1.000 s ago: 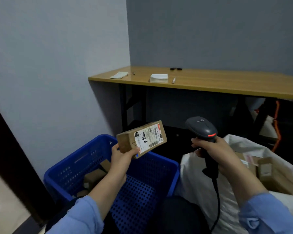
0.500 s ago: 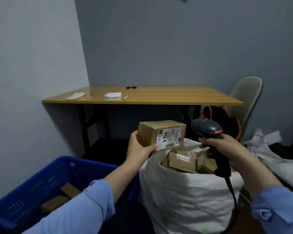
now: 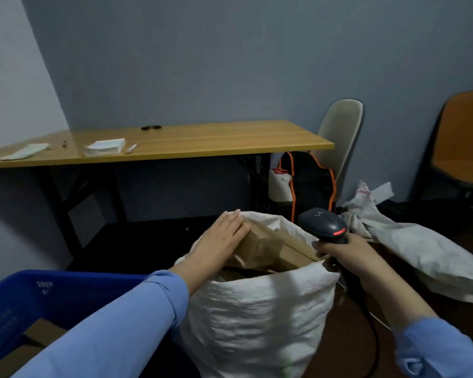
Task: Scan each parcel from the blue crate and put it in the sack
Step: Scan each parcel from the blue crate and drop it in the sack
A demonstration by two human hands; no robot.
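The white woven sack (image 3: 257, 312) stands open in front of me, with several cardboard parcels inside. My left hand (image 3: 219, 238) lies on top of a brown parcel (image 3: 257, 248) at the sack's mouth; the fingers are straight and the thumb is hidden. To the right of the sack's rim, my right hand (image 3: 344, 255) grips the handle of a black barcode scanner (image 3: 322, 223), whose cable hangs down. The blue crate (image 3: 19, 296) sits at the lower left with brown parcels (image 3: 38, 334) in it, partly hidden by my left sleeve.
A wooden table (image 3: 202, 140) with papers (image 3: 104, 145) stands behind the sack. Beside it are a beige chair (image 3: 342, 126) and a black bag with orange trim (image 3: 309, 181). A crumpled white sack (image 3: 421, 249) lies on the floor at right, near an orange chair (image 3: 464, 143).
My left hand has carried the labelled parcel down from above the sack into its mouth and now lies flat on it. My view has turned right; the scanner hand has stayed beside the sack.
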